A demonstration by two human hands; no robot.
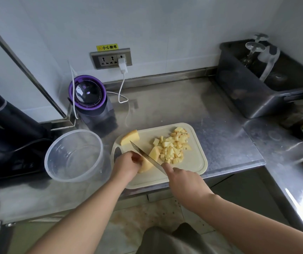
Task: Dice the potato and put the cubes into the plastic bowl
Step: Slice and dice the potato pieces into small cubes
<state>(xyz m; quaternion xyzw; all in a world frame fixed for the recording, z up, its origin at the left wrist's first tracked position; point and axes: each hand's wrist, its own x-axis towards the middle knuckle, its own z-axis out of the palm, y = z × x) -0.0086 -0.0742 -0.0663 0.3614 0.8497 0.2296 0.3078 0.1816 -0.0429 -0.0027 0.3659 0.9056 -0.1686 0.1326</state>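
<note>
Knife (148, 158) tip points far-left; R hand (185, 182) fingers grip it, L hand (126, 165) fingers clamp potato (145, 167).

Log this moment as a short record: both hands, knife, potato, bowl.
left hand: holds potato piece on cutting board
right hand: grips knife, blade on that piece
cubes: piled on the board, right of the blade
spare wedge: board's far left corner
plastic bowl: left of the board, no cubes in it
</note>
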